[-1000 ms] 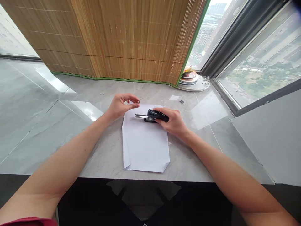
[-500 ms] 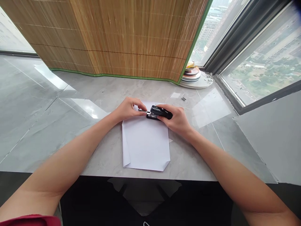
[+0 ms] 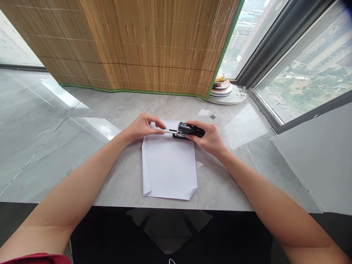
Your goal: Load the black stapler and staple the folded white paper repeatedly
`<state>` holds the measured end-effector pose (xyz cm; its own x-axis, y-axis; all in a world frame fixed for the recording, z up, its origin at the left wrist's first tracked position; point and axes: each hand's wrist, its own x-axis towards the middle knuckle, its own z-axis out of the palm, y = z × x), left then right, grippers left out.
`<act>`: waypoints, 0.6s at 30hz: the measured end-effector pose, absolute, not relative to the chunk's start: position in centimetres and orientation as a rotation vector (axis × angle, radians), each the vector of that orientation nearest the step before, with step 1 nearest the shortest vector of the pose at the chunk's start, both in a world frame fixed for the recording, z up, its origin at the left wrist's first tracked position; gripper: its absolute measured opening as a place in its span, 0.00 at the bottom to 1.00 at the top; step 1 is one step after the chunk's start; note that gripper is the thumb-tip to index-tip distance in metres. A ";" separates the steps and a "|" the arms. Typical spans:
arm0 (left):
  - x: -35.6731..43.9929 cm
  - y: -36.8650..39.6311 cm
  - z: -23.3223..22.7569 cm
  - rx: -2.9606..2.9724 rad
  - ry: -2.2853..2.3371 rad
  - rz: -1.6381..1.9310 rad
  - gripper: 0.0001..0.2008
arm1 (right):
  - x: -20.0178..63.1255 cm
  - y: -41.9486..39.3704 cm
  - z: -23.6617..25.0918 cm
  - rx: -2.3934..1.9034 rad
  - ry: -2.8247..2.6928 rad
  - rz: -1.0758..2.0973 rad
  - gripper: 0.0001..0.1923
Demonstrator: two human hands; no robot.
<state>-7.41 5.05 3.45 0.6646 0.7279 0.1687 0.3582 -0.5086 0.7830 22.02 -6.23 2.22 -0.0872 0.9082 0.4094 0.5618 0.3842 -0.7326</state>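
A black stapler (image 3: 191,129) is gripped in my right hand (image 3: 210,137), with thumb below and fingers over its top. From its front end a slim metal staple tray (image 3: 171,131) sticks out to the left. My left hand (image 3: 144,126) pinches the outer tip of that tray between thumb and finger. Both hands hover over or rest at the far edge of a white sheet of paper (image 3: 170,165), which has folded lower corners and a fold along its left side.
A small grey strip of staples (image 3: 212,117) lies on the grey marble surface (image 3: 123,179) to the right. Behind it stands a stack of plates (image 3: 221,90) by the window. A bamboo blind (image 3: 143,44) hangs along the back.
My left hand has moved left, drawing the metal tray further out of the stapler's front. My right hand has shifted slightly right with the stapler.
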 end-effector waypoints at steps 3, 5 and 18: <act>-6.8 4.5 3.5 2.164 0.753 0.706 0.14 | 22.6 -6.2 2.4 -1.178 -1.787 0.542 0.19; -5.9 3.8 3.4 2.196 0.644 0.722 0.16 | 22.3 -6.5 2.4 -1.116 -1.838 0.567 0.19; -5.0 3.8 2.8 2.511 0.911 0.872 0.16 | 22.5 -6.7 3.8 -1.322 -1.701 0.262 0.17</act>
